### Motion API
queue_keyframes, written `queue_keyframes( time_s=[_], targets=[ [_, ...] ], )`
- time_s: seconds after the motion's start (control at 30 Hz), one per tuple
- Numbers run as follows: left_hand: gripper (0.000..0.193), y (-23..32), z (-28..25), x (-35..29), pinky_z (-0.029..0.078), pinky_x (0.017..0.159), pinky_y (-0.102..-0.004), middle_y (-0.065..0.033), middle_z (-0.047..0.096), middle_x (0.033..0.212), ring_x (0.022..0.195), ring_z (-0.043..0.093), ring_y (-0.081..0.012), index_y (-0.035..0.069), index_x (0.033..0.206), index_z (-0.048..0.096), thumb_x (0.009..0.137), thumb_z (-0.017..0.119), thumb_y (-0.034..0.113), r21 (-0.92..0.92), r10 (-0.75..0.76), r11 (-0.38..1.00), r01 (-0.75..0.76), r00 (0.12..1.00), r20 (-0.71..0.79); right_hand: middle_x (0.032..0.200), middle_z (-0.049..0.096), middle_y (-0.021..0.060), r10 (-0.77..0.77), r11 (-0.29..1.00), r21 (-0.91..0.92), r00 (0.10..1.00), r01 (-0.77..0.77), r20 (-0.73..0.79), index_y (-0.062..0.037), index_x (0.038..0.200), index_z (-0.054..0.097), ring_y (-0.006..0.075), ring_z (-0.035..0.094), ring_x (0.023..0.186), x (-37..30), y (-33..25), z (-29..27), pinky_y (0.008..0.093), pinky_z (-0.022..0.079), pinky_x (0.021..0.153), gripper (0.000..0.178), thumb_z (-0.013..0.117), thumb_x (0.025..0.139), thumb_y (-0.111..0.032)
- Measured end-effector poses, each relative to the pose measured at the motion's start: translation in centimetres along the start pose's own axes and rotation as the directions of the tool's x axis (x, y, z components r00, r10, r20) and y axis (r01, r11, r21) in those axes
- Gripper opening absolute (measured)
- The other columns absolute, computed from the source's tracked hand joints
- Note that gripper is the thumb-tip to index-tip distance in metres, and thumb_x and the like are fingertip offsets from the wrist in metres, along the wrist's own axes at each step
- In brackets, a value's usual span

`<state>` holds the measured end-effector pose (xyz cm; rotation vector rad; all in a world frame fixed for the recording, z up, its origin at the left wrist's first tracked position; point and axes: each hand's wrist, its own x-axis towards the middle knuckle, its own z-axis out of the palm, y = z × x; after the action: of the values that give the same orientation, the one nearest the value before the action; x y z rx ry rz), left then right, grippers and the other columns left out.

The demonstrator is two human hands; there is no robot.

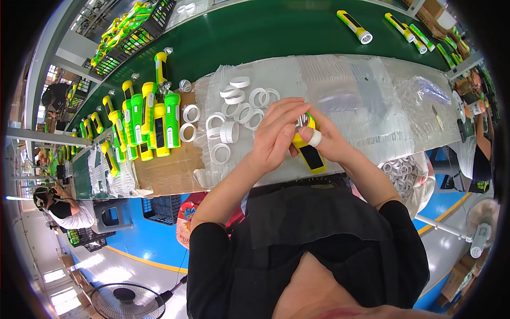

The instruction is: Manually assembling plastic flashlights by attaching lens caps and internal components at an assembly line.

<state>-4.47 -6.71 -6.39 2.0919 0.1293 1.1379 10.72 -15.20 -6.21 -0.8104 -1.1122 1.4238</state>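
Note:
A yellow flashlight point(312, 158) with a dark panel is between my two hands in front of my chest, its silvery reflector end point(303, 120) partly covered by fingers. My left hand point(275, 137) is closed over the left side of that end, fingers bent across the top. From the other side my right hand point(330, 137) is curled round the flashlight. A white band point(315, 139) sits at the right thumb; whether it is a loose ring or a wrapping I cannot tell. Several white plastic rings point(220, 153) lie left of my hands on the plastic-covered worktop point(340, 80).
Green and yellow flashlights point(172, 121) stand grouped at the left, with loose reflectors point(185, 85) beside them. A green conveyor belt point(265, 32) crosses behind, carrying more flashlights point(355, 27). A bag of white rings point(419, 181) hangs at the right front edge. Co-workers sit at both sides.

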Motion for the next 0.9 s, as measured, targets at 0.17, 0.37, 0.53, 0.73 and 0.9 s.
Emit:
queue_keyframes(
  time_s=[0.17,0.37,0.53,0.73,0.9],
  targets=[
    [0.046,-0.2,0.3,-0.8,0.039,0.102,-0.0449,-0.0215,0.058,0.125,0.118,0.052,-0.0379,-0.006,0.126,0.056,0.102,0.034,0.026,-0.032,0.009,0.999,-0.010,1.000,-0.016,0.099,0.058,0.0077,-0.015,1.000,0.026,0.999,0.014,0.041,-0.0014,0.131,0.041,0.0159,0.062,0.074,0.0,0.0,0.0,0.0300,0.052,0.067,0.050,0.062,0.095,-0.028],
    [0.042,0.0,1.2,-0.9,0.043,0.099,-0.0407,-0.0190,0.057,0.127,0.117,0.054,-0.0338,-0.006,0.132,0.051,0.104,0.038,0.022,-0.062,-0.031,0.998,0.028,0.998,-0.053,0.102,0.058,0.0078,0.028,0.996,-0.087,0.996,-0.036,-0.081,-0.0009,0.133,0.041,0.0154,0.062,0.076,-0.5,-0.5,-0.3,0.0293,0.053,0.067,0.053,0.066,0.093,-0.025],
    [0.048,0.0,3.1,-1.5,0.035,0.108,-0.0346,-0.0150,0.050,0.139,0.127,0.047,-0.0235,-0.003,0.141,0.043,0.107,0.029,0.028,-0.367,-0.419,0.838,0.404,0.907,0.041,0.098,0.063,0.0166,-0.157,0.650,-0.757,0.960,-0.076,-0.231,0.0008,0.128,0.044,0.0306,0.066,0.081,-1.5,0.4,-1.3,0.0377,0.053,0.066,0.063,0.072,0.086,-0.037],
    [0.052,-1.5,4.1,-1.9,0.040,0.103,-0.0315,-0.0103,0.051,0.137,0.123,0.050,-0.0193,0.000,0.143,0.043,0.106,0.038,0.037,-0.638,-0.674,0.451,0.624,0.707,0.216,0.099,0.062,0.0194,-0.092,0.265,-0.935,0.959,-0.235,-0.267,0.0022,0.121,0.045,0.0384,0.063,0.087,-2.3,0.1,-1.2,0.0439,0.052,0.072,0.063,0.076,0.078,-0.033],
    [0.051,-1.2,5.0,-1.2,0.047,0.090,-0.0282,-0.0079,0.056,0.126,0.113,0.054,-0.0156,0.002,0.138,0.048,0.102,0.047,0.038,-0.567,-0.792,0.284,0.773,0.522,0.316,0.104,0.059,0.0164,-0.279,0.081,-0.992,0.953,-0.101,-0.120,0.0001,0.122,0.046,0.0344,0.061,0.096,-3.1,1.5,-1.5,0.0424,0.051,0.077,0.063,0.077,0.073,-0.024]
  ],
)
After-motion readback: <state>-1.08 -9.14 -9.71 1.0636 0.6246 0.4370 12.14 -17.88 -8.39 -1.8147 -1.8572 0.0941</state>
